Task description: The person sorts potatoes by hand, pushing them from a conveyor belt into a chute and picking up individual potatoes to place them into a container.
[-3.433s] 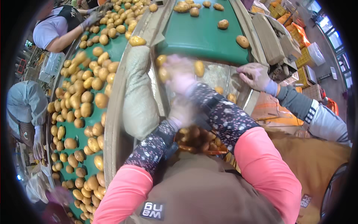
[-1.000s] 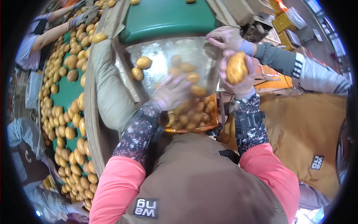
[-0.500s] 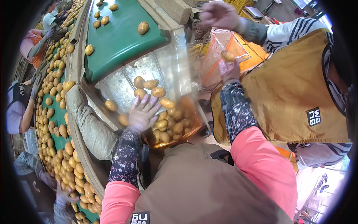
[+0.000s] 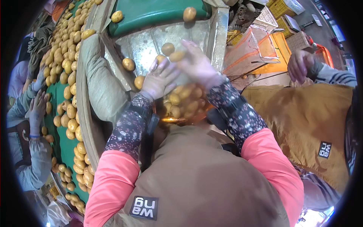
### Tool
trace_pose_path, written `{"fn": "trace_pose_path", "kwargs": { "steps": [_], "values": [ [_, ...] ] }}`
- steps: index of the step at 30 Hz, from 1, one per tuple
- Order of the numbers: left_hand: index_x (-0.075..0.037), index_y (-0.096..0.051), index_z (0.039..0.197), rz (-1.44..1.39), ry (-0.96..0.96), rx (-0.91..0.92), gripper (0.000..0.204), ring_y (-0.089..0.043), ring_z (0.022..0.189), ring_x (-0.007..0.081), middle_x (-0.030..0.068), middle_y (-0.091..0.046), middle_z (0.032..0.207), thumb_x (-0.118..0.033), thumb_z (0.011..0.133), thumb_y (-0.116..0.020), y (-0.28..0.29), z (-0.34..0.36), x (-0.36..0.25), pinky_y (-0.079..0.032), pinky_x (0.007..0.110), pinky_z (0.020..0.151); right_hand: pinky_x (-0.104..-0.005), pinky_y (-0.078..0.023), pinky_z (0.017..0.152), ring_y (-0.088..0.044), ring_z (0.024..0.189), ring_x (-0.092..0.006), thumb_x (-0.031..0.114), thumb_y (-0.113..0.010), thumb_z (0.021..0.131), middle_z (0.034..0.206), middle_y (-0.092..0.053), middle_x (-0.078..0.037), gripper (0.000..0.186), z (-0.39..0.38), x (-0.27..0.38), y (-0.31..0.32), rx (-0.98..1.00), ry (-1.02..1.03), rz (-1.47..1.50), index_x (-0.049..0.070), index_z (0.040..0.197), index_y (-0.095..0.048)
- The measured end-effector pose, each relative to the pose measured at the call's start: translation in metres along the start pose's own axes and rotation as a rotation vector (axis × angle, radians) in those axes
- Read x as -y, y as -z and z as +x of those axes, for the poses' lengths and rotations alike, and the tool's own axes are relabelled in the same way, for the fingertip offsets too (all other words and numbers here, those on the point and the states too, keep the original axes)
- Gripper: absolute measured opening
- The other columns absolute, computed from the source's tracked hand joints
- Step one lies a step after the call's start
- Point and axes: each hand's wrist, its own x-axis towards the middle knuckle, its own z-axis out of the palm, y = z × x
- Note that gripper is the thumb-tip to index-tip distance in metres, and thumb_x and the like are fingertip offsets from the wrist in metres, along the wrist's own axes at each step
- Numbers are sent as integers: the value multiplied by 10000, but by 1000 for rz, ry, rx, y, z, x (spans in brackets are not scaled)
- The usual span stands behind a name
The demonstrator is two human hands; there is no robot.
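Observation:
My left hand [image 4: 160, 80] is open over the lower end of a metal chute [image 4: 143, 41], fingers spread toward the potatoes there. Beside it my right hand [image 4: 200, 67], smeared by motion, has its fingers stretched out. A potato [image 4: 177, 56] is right at its fingertips, apparently not gripped. Another potato [image 4: 168, 48] lies just behind, and one more [image 4: 128, 64] rests near the chute's left side. Below my hands, a heap of potatoes [image 4: 174, 99] fills an orange mesh bag [image 4: 174, 120] at the chute's mouth.
A green conveyor belt [image 4: 159, 13] feeds the chute from behind. To the left, beyond a wooden rail, another belt [image 4: 56, 98] carries many potatoes, with co-workers' gloved hands [image 4: 37, 108] beside it. At right stand a co-worker in a brown apron [image 4: 295, 109] and an orange-and-white sack [image 4: 247, 51].
My right hand, which held a potato off to the right, has swung left over the chute. My left hand stays over the chute. The view has shifted, and the co-worker's hand at right has lowered.

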Motion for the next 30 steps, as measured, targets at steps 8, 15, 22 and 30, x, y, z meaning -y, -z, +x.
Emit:
{"fn": "trace_pose_path", "kwargs": {
  "steps": [8, 15, 22, 30],
  "values": [
    [-214, -490, 1459, 119, 728, -61, 665, -420, 1382, 372, 117, -400, 1556, -501, 875, -627, 5, -10, -20, -284, 548, 1138, -464, -239, 1223, -214, 1504, -392, 262, -698, 830, 1650, -175, -174, 881, 4, -30, -47, 531, -334, -496, 212, 1584, -245],
    [-238, -469, 1466, -25, 628, -158, 650, -534, 1295, 336, 114, -487, 1502, -452, 870, -614, -10, -25, -32, -346, 547, 1100, -488, -295, 1188, -230, 1503, -373, 312, -736, 811, 1654, -163, -154, 886, 19, -9, -43, 347, -157, -478, 300, 1567, -275],
    [-200, -508, 1433, 36, 249, -54, 591, -465, 1348, 305, 73, -477, 1491, -346, 878, -650, -18, -23, -44, -334, 480, 1139, -591, -268, 1161, -235, 1505, -352, 246, -697, 846, 1667, -182, -26, 648, 2, -38, -63, 516, -90, -678, 291, 1459, -492],
    [-182, -594, 1294, 71, -120, -150, 430, -433, 1378, 258, 18, -497, 1448, -258, 871, -611, -43, -9, -22, -328, 489, 1175, -412, -395, 1106, -489, 1350, -280, 57, -635, 817, 1471, -505, -131, 575, 12, -51, -57, 152, -240, 107, 165, 1379, -578]
  ]
}}
